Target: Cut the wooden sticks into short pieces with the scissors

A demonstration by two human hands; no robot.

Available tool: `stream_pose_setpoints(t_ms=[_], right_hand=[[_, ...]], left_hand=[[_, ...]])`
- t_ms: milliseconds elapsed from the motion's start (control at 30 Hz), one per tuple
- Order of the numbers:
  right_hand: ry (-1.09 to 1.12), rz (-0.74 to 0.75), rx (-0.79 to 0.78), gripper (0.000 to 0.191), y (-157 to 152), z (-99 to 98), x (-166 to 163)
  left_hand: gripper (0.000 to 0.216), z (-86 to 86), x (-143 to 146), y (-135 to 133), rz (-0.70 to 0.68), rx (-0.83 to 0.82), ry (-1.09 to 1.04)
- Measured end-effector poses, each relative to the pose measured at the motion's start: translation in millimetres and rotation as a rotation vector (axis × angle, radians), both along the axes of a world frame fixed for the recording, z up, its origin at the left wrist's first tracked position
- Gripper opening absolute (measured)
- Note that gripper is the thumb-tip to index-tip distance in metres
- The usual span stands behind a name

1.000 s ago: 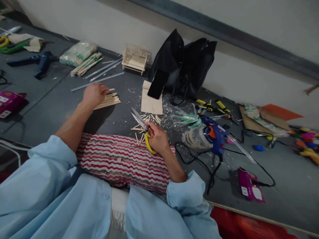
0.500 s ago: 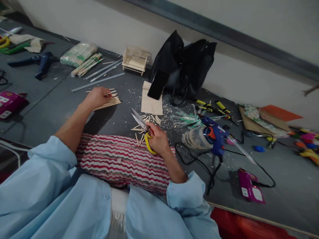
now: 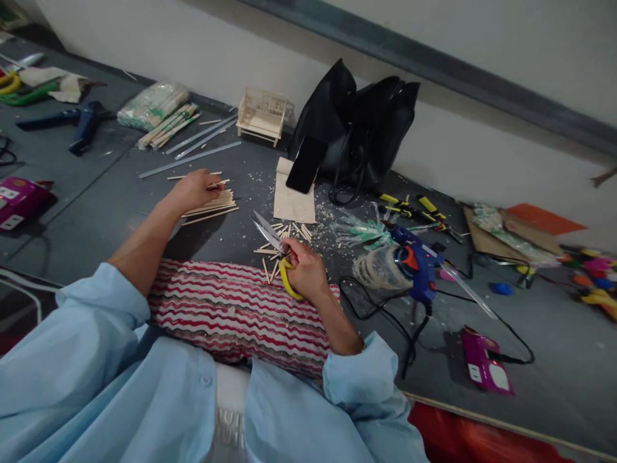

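My right hand (image 3: pixel 307 270) is closed around the yellow handles of a pair of scissors (image 3: pixel 268 230), whose metal blades point up and left, slightly apart. Below the blades lies a scatter of short cut wooden pieces (image 3: pixel 270 265). Further left, my left hand (image 3: pixel 193 189) is at a pile of thin wooden sticks (image 3: pixel 212 206), its fingers pinched on a light wooden stick (image 3: pixel 219 184). The palm side of that hand is hidden. A red-and-white striped cloth (image 3: pixel 236 308) lies along the table edge in front of me.
Behind stand a small wooden model (image 3: pixel 261 119) and a black bag (image 3: pixel 357 128), with a phone (image 3: pixel 306 164) leaning near it. To the right, a blue glue gun (image 3: pixel 419 263) rests by a plastic jar (image 3: pixel 383 267); its cable runs to a purple box (image 3: pixel 486 361).
My left hand has shifted slightly over the pile, and the stick in its fingers sits at a different angle. One stick now lies apart at the pile's near side. The right hand stays put.
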State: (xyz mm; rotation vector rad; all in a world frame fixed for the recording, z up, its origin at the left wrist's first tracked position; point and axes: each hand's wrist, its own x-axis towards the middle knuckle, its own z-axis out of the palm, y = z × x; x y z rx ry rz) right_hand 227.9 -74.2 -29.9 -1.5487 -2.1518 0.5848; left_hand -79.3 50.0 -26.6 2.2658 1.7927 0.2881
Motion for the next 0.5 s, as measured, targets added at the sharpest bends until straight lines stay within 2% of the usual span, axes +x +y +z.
stream_pose_setpoints(t_ms=[233,500], right_hand=[[-0.002,0.007,0.009,0.049,0.1,-1.4,1.1],[0.011,0.007,0.018,0.048,0.6,-2.2,1.6]], left_hand=[[0.036,2.6,2.6,-0.1,-0.063,-0.013,0.051],[0.023,-2.5,6.2,8.6,0.005,-0.07,0.059]])
